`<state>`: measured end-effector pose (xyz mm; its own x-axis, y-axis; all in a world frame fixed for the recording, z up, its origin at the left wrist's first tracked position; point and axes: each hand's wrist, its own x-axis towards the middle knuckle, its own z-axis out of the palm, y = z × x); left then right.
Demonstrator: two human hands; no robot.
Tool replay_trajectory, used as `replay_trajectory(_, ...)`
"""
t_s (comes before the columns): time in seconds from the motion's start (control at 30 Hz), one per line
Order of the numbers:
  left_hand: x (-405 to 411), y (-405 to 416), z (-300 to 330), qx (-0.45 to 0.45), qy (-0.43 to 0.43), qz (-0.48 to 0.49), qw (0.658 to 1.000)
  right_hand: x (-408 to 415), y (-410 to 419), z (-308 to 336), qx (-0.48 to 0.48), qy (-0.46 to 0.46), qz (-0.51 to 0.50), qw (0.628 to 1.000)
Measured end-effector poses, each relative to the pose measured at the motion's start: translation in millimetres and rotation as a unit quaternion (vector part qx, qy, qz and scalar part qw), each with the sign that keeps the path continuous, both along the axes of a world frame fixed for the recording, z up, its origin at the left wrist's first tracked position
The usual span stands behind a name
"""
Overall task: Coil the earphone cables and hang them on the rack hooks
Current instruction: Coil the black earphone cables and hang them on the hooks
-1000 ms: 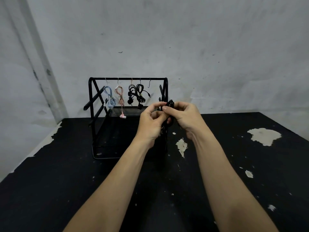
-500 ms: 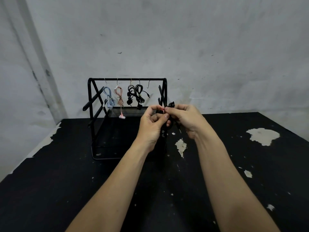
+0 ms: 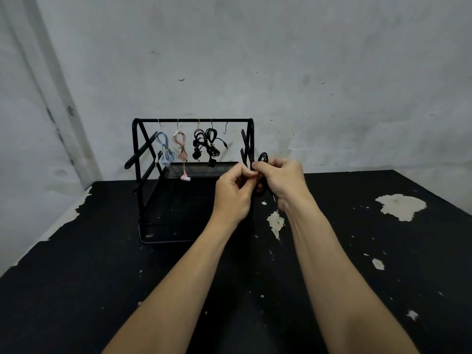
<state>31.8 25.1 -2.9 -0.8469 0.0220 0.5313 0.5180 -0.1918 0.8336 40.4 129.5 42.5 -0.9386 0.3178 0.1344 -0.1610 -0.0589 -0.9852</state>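
A black metal rack (image 3: pixel 193 120) stands on the table at the back, with hooks along its top bar. On the hooks hang a blue coil (image 3: pixel 165 152), a pink coil (image 3: pixel 181 149) and two black coils (image 3: pixel 207 144). One hook (image 3: pixel 225 127) at the right is bare. Just in front of the rack's right end, my right hand (image 3: pixel 283 180) grips a coiled black earphone cable (image 3: pixel 263 158), whose loop sticks up above the fingers. My left hand (image 3: pixel 233 192) pinches the same cable from the left, fingertips meeting the right hand's.
The black table top (image 3: pixel 102 277) has peeled pale patches (image 3: pixel 399 206) at the right and one (image 3: pixel 276 222) near my right wrist. A grey wall stands right behind the rack. The rack's mesh tray (image 3: pixel 178 208) lies low between its side frames.
Both hands have stayed together at the rack's right end, working the black cable. The loop above my right fingers shows a little more clearly now.
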Motion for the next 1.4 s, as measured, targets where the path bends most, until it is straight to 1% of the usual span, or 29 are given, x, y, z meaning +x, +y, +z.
replay_trajectory(0.07, -1.0, -1.7, -0.8, 0.002, -0.008, 0.015, 1.0, 1.2, -0.1, 0.3, 0.023, 0.007, 0.024, 0.999)
replay_trajectory(0.23, -1.6, -5.3, 2.9, 0.045, -0.045, 0.029, 0.998, 7.7, 5.5, 5.0, 0.077, 0.012, 0.061, 0.995)
replay_trajectory(0.3, -4.2, -7.2, 2.8, 0.047, -0.049, 0.038, 0.997, 9.5, 7.8, 6.9, 0.131, 0.011, 0.042, 0.99)
replay_trajectory(0.4, -9.5, -8.9, -0.1, 0.027, -0.045, 0.07, 0.996, 13.4, 3.7, 9.5, 0.215, 0.022, 0.027, 0.976)
replay_trajectory(0.57, -11.7, -7.2, -2.1, 0.02, -0.033, 0.093, 0.995, 16.0, -4.5, 11.2, 0.291, 0.052, -0.031, 0.955)
replay_trajectory(0.63, -12.3, -6.9, -1.8, 0.024, -0.039, 0.093, 0.995, 15.0, -6.1, 11.3, 0.304, 0.06, -0.043, 0.95)
replay_trajectory(0.73, -12.0, -8.0, -0.3, 0.062, -0.071, 0.071, 0.993, 17.0, -5.1, 12.7, 0.303, 0.063, -0.028, 0.95)
replay_trajectory(0.9, -4.7, -10.0, 6.0, 0.113, -0.119, -0.002, 0.986, 18.9, 3.9, 17.9, 0.28, 0.049, 0.043, 0.958)
replay_trajectory(1.1, -2.2, -16.5, 10.6, 0.165, -0.155, -0.065, 0.972, 17.9, 11.6, 21.3, 0.286, 0.072, 0.064, 0.954)
replay_trajectory(1.2, -0.7, -16.9, 12.8, 0.203, -0.168, -0.101, 0.959, 15.5, 10.9, 18.6, 0.237, 0.077, 0.072, 0.966)
replay_trajectory(1.33, -1.4, -16.7, 14.9, 0.217, -0.161, -0.085, 0.959, 12.9, 7.7, 12.7, 0.144, 0.075, 0.076, 0.984)
replay_trajectory(1.4, -1.4, -16.8, 15.2, 0.218, -0.163, -0.081, 0.959, 11.2, 8.4, 9.2, 0.148, 0.077, 0.067, 0.984)
